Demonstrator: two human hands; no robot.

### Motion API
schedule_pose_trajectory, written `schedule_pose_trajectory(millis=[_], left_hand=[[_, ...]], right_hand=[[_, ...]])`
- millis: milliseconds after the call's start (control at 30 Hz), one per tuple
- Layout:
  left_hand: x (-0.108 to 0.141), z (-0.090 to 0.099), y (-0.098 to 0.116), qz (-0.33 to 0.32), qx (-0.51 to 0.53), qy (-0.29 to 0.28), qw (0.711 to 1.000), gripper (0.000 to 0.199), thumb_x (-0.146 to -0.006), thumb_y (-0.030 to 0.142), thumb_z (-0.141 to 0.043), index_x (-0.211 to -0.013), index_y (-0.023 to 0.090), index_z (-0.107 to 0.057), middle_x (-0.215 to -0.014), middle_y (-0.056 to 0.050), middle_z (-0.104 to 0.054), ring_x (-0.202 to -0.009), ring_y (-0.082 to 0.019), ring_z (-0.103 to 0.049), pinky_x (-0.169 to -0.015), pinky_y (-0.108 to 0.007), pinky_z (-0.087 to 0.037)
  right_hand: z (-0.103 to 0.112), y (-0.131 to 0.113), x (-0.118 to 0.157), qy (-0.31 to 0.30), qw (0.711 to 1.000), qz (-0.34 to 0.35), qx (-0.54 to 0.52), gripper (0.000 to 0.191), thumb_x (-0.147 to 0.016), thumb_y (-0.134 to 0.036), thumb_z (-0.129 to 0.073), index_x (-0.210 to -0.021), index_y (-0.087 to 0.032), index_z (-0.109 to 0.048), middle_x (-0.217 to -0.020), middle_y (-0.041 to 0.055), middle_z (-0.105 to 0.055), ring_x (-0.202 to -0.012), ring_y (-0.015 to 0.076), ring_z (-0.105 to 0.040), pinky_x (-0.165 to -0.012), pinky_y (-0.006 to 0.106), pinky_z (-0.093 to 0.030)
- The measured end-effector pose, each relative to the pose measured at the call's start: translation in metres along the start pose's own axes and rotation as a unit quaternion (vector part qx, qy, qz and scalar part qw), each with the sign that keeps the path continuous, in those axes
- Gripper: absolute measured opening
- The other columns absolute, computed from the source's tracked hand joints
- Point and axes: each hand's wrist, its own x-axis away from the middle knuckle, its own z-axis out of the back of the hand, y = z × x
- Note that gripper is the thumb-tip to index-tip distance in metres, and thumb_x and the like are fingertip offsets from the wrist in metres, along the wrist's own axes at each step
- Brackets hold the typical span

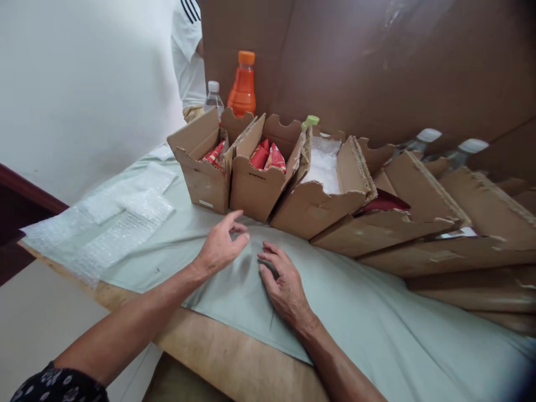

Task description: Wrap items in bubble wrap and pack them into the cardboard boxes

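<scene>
My left hand (224,240) hovers over the green cloth (234,296), fingers loosely curled and apart, with nothing in it. Just in front of it stands a cardboard box (262,190) with red packets (268,155) inside. My right hand (285,282) is a little nearer and to the right, low over the cloth, its fingers bent and apart, also holding nothing. Left of that box, another cardboard box (205,181) has a red packet (215,153) in it. To the right, a third box (322,209) contains bubble wrap (324,162).
More cardboard boxes (419,245) lean in a row on the right. Bubble wrap sheets (125,229) lie at the left. Behind the boxes are an orange bottle (243,89) and clear bottles (213,95). A large cardboard panel (377,67) rises behind; a person (186,61) stands beyond.
</scene>
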Motion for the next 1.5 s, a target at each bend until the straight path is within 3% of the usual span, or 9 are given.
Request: schedule_pose_trajectory(millis=[100,233,500,667,867,1067,1233,1367,1500], left_hand=[[0.013,0.035,-0.006,-0.051,-0.073,0.014,0.996,0.033,-0.085,0.030,-0.065,-0.115,0.022,-0.075,-0.109,-0.009,-0.079,-0.099,-0.028,-0.073,-0.067,-0.034,-0.060],[0.026,0.070,-0.039,-0.109,-0.160,0.112,0.975,0.027,-0.082,0.025,-0.064,-0.106,0.022,-0.075,-0.110,-0.010,-0.077,-0.107,-0.031,-0.069,-0.086,-0.045,-0.062],[0.025,0.066,-0.047,-0.159,-0.157,0.199,0.954,0.043,-0.087,0.018,-0.058,-0.130,0.017,-0.064,-0.129,-0.014,-0.070,-0.122,-0.029,-0.065,-0.107,-0.048,-0.054],[0.025,0.075,-0.043,-0.128,-0.082,0.279,0.948,0.047,-0.091,0.020,-0.058,-0.138,0.018,-0.059,-0.136,-0.015,-0.066,-0.131,-0.029,-0.061,-0.115,-0.049,-0.048],[0.011,0.093,-0.052,-0.027,0.215,0.385,0.897,0.053,-0.100,0.055,-0.052,-0.140,0.020,-0.055,-0.144,-0.016,-0.061,-0.135,-0.025,-0.061,-0.118,-0.041,-0.046],[0.013,0.113,-0.046,0.011,0.303,0.402,0.864,0.056,-0.092,0.060,-0.059,-0.132,0.020,-0.057,-0.134,-0.017,-0.066,-0.127,-0.026,-0.067,-0.114,-0.043,-0.049],[0.077,0.075,-0.019,-0.006,0.317,0.269,0.909,0.053,-0.101,0.062,-0.050,-0.135,0.024,-0.064,-0.139,-0.010,-0.070,-0.134,-0.024,-0.064,-0.117,-0.040,-0.048],[0.136,0.039,-0.011,-0.004,0.331,0.233,0.914,0.047,-0.104,0.060,-0.048,-0.131,0.029,-0.071,-0.141,-0.003,-0.071,-0.137,-0.024,-0.061,-0.121,-0.040,-0.045],[0.167,0.027,-0.016,-0.010,0.316,0.205,0.926,0.043,-0.102,0.056,-0.056,-0.134,0.031,-0.071,-0.145,-0.001,-0.069,-0.141,-0.026,-0.058,-0.124,-0.042,-0.041]], right_hand=[[0.004,-0.005,-0.003,-0.003,1.000,-0.003,0.005,0.021,-0.097,-0.026,-0.058,-0.107,-0.023,-0.075,-0.130,0.0129,-0.074,-0.122,0.0271,-0.071,-0.106,0.048,-0.058],[0.012,-0.032,-0.025,-0.009,1.000,0.007,-0.006,0.024,-0.097,-0.026,-0.055,-0.114,-0.024,-0.073,-0.112,0.0090,-0.078,-0.102,0.0229,-0.075,-0.093,0.040,-0.062],[0.001,-0.133,-0.160,-0.047,0.986,0.051,0.153,0.071,-0.095,-0.023,-0.055,-0.163,-0.023,-0.036,-0.092,0.0035,-0.078,-0.081,0.0218,-0.072,-0.086,0.036,-0.055],[-0.023,-0.153,-0.202,-0.092,0.940,-0.011,0.327,0.034,-0.096,-0.024,-0.057,-0.126,-0.021,-0.072,-0.094,0.0126,-0.078,-0.092,0.0309,-0.074,-0.084,0.038,-0.052],[-0.011,-0.158,-0.146,-0.103,0.945,0.079,0.302,0.021,-0.095,-0.022,-0.054,-0.086,-0.024,-0.073,-0.068,0.0031,-0.073,-0.065,0.0202,-0.069,-0.061,0.027,-0.040],[0.057,-0.153,-0.055,-0.151,0.979,0.080,0.107,0.031,-0.090,-0.017,-0.052,-0.100,-0.027,-0.079,-0.084,0.0002,-0.081,-0.071,0.0172,-0.076,-0.065,0.027,-0.054],[0.132,-0.119,-0.014,0.034,0.996,-0.080,0.006,0.016,-0.088,-0.030,-0.066,-0.095,-0.026,-0.080,-0.077,0.0030,-0.078,-0.063,0.0168,-0.073,-0.062,0.028,-0.061],[0.171,-0.088,0.026,0.215,0.953,-0.176,-0.120,0.030,-0.082,-0.046,-0.080,-0.103,-0.026,-0.076,-0.096,0.0070,-0.080,-0.080,0.0192,-0.077,-0.065,0.029,-0.063],[0.170,-0.062,0.082,0.071,0.971,-0.186,-0.136,0.058,-0.079,-0.055,-0.082,-0.128,-0.027,-0.069,-0.133,0.0131,-0.073,-0.109,0.0263,-0.075,-0.084,0.039,-0.066]])
